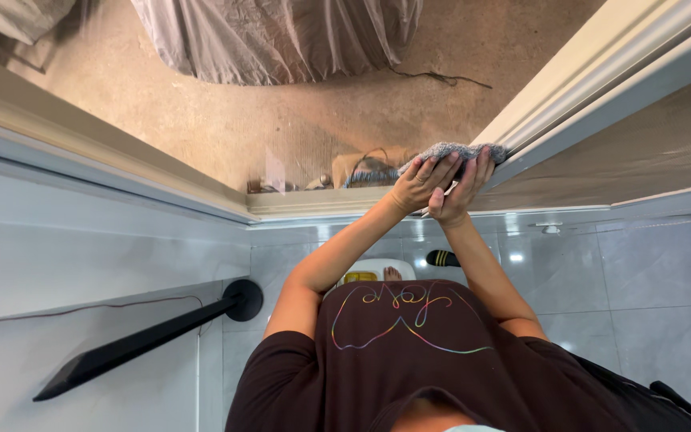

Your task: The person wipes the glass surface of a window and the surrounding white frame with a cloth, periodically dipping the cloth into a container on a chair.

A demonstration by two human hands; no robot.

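A grey fluffy cloth [451,150] lies bunched in the corner where the cream window frame [577,96] meets the lower ledge [305,202]. My left hand [420,182] presses on the cloth with its fingers spread over it. Close against it, my right hand [461,190] grips the cloth's right end at the sliding rail. Both arms reach out from my dark brown shirt [409,352].
A black flat screen [137,344] hangs on the white wall at left, with a thin cable above it. Far below are a white stool [373,270], a black sandal [441,258] and glossy white floor tiles [617,280]. Beyond the glass, a plastic-covered bulk [281,40] sits on dirt.
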